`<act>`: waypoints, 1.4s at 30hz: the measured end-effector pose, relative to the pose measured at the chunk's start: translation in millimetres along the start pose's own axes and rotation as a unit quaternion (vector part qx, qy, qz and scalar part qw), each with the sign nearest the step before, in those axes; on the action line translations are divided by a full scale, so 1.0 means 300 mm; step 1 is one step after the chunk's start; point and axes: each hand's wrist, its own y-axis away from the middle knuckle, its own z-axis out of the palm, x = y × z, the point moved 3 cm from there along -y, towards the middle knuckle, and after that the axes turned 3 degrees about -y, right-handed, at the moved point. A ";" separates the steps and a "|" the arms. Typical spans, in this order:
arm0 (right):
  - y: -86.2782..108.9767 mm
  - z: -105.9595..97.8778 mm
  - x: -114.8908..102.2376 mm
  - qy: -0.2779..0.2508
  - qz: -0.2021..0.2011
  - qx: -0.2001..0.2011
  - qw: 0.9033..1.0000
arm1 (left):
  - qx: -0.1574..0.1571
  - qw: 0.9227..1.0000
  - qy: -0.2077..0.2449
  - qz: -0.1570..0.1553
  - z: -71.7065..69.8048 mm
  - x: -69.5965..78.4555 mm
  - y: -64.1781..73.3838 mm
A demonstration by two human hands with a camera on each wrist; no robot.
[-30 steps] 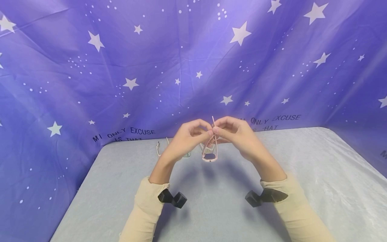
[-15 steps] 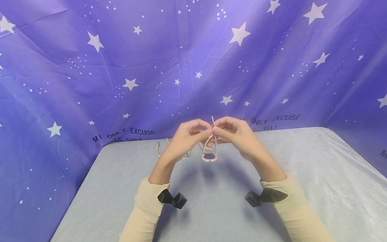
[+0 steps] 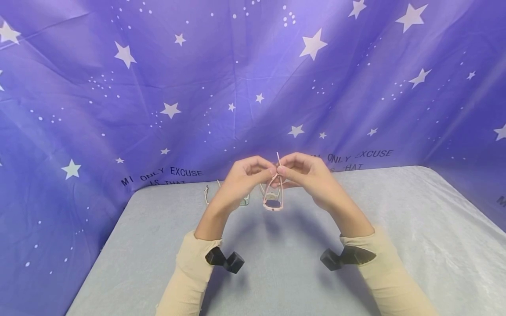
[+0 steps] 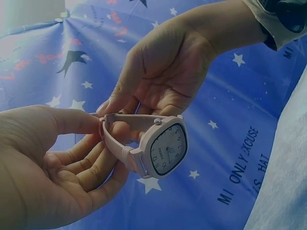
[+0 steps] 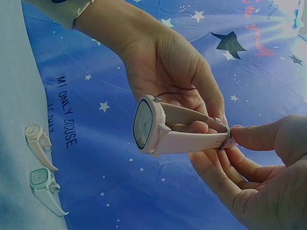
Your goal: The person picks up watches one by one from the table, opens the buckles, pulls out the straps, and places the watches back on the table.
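Observation:
A pale pink wristwatch with a square face hangs in the air over the table, its strap bent into a loop. In the left wrist view its dial with black numerals faces the camera. My left hand pinches the strap at the buckle end between thumb and fingers. From the other side, my right hand pinches the same part, and a thin strap tip sticks up between the hands. The buckle shows in the right wrist view, with the strap's end at it. Fingertips partly hide how far the strap is threaded.
Behind the hands, a cream watch and a mint-green watch lie on the grey cloth-covered table. Some straps show left of my left wrist. A purple starry curtain hangs along the table's back edge.
The pink watch has shifted very slightly left and its strap loop sits a little differently. Both hands keep their hold in nearly the same place.

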 end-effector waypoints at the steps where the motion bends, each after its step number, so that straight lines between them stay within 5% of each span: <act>1: 0.000 0.000 0.000 0.000 0.000 0.000 1.000 | -0.001 1.000 0.006 -0.001 0.000 0.000 0.001; 9: -0.001 -0.001 0.001 0.003 0.002 0.003 1.000 | -0.009 0.999 0.039 -0.010 0.003 -0.003 0.002; 42: 0.000 0.000 0.001 -0.002 -0.003 -0.003 1.000 | -0.003 0.999 0.038 -0.030 0.004 -0.007 -0.001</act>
